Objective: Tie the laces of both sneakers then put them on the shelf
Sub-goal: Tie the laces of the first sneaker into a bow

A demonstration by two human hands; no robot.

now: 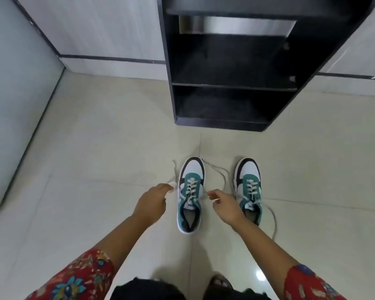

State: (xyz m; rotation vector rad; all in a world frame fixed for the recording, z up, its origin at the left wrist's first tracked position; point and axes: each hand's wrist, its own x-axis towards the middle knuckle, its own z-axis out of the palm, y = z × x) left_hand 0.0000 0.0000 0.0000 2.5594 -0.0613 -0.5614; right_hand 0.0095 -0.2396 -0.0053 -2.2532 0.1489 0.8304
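Two sneakers stand side by side on the tiled floor (95, 161), toes toward a black shelf (232, 83) standing a little beyond them. The left hand (152, 204) pinches one end of the left sneaker's (189, 195) lace (174, 169) just left of the shoe; the right hand (226, 207) pinches the other end (221, 172) between the shoes. Both ends are drawn outward. The right sneaker (248, 187) is untied, its lace (274, 219) trailing loose on the floor. Red floral sleeves (80, 276) cover the forearms
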